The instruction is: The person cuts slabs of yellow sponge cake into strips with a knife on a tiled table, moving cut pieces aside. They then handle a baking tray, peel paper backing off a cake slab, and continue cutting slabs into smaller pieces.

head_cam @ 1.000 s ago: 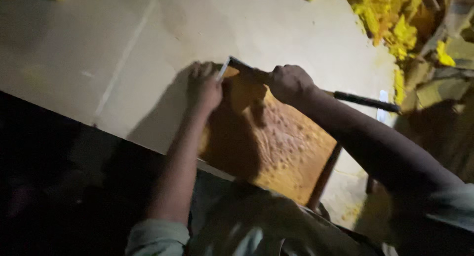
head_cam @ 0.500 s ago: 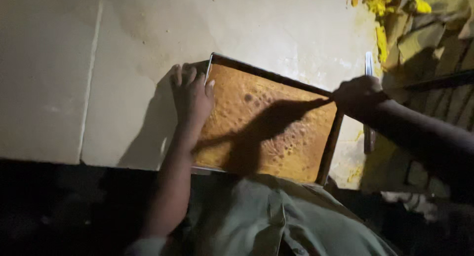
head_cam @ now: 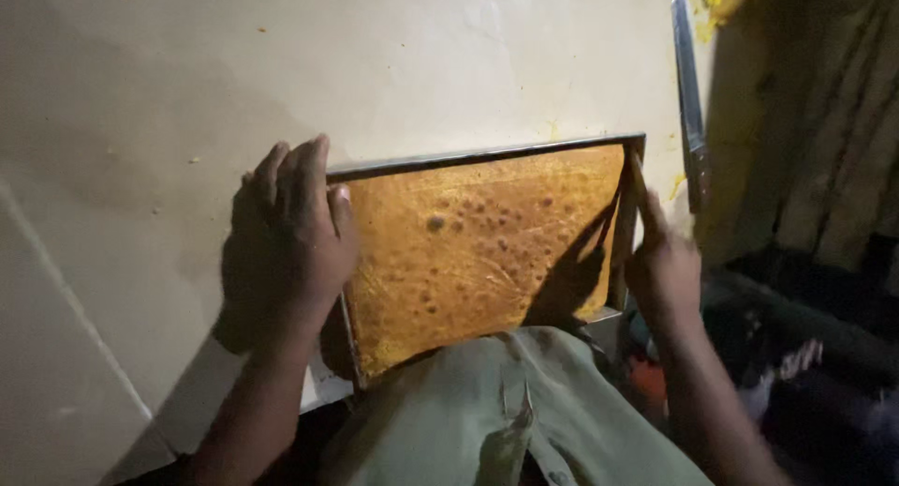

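Metal tray, pitted orange slab, shiny steel knife

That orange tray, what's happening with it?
A person grips a shallow metal tray by its two sides, the left hand on one edge and the right hand on the other. A flat, bubbly orange-brown sheet fills it. The tray rests on a pale counter. A long knife lies apart, beside the tray.

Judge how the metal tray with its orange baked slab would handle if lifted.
The tray looks rigid, so it should lift flat. Filled nearly edge to edge, it is probably heavy. The left hand and right hand on opposite sides suggest it needs both.
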Demonstrator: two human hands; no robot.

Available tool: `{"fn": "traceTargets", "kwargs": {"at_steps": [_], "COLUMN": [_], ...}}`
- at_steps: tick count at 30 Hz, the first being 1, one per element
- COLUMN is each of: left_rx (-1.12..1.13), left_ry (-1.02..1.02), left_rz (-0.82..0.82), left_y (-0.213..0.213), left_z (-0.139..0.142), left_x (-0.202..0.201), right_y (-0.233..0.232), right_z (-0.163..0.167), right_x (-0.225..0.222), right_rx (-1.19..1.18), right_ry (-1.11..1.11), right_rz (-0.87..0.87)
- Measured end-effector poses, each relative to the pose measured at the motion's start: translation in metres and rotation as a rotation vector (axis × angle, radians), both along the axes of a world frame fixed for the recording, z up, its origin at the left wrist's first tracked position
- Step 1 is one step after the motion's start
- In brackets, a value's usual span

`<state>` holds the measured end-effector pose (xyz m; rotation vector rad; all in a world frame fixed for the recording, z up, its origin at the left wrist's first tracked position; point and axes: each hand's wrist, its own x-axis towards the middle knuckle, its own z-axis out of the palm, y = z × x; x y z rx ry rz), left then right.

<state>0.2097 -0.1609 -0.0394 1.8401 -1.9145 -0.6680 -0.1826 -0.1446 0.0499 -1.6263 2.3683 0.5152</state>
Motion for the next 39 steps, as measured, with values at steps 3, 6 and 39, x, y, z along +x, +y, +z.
{"fn": "traceTargets", "kwargs": {"at_steps": [3,6,39], "left_rx": [0.111,0.138,-0.104], "left_ry": [0.172,0.216,-0.283], "left_rz": [0.025,0.071,0.459], "left_y": [-0.015,-0.015,0.158], "left_z": [-0.001,-0.011,-0.026], "left_x": [-0.007,-0.015,-0.049], "right_y": [-0.041,-0.066,0.156], "right_z": [-0.005,-0.009,-0.02], "right_x": [-0.005,-0.018,0.149], "right_rx": [0.139,0.214,0.422], "right_ry": [0.045,0.096,-0.532], "right_rz": [0.008,0.058,1.575]}}
